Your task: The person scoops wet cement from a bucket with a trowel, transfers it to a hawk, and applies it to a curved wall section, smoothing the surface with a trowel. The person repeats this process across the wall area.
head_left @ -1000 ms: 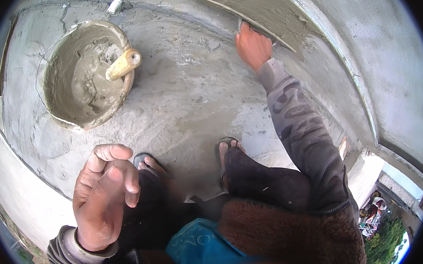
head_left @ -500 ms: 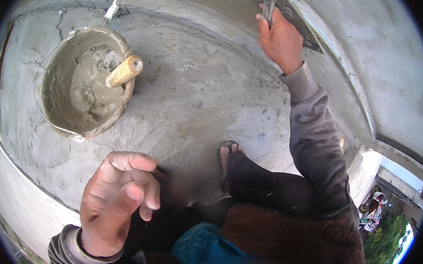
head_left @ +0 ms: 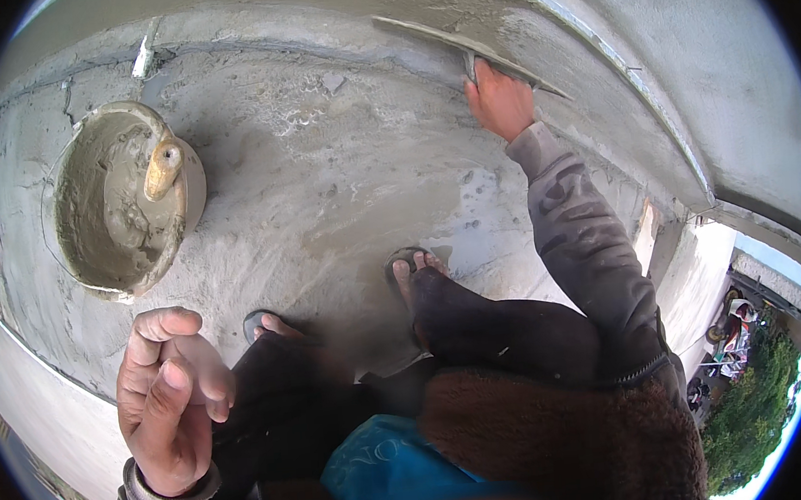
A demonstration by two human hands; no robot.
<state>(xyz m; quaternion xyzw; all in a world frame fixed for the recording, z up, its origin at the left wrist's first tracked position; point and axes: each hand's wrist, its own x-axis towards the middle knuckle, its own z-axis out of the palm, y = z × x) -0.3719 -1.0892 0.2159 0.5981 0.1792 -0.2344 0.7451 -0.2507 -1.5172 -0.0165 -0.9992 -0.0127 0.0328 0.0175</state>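
Observation:
My right hand (head_left: 504,101) grips the handle of a plastering trowel (head_left: 437,36) at the upper right. Its long flat blade shows nearly edge-on, close to the wet grey wall; whether its whole face touches cannot be told. My left hand (head_left: 162,401) is raised at the lower left, fingers loosely bent and apart, holding nothing. Beyond it stands a mortar-smeared bucket (head_left: 194,185) with wet grey mortar (head_left: 123,200) inside. A tool's wooden handle (head_left: 164,169) leans over the bucket's right rim, its other end hidden.
My sandalled feet (head_left: 414,266) stand on the rough grey cement floor (head_left: 323,209). A pale strip (head_left: 634,76) runs along the wall at the right. At the lower right is a drop beyond the edge, with greenery (head_left: 755,411) below. A low pale wall (head_left: 53,395) borders the left.
My right hand has come lower with the trowel, whose blade has tilted from flat on the wall to edge-on. The view has shifted, and my left hand appears farther left, still empty.

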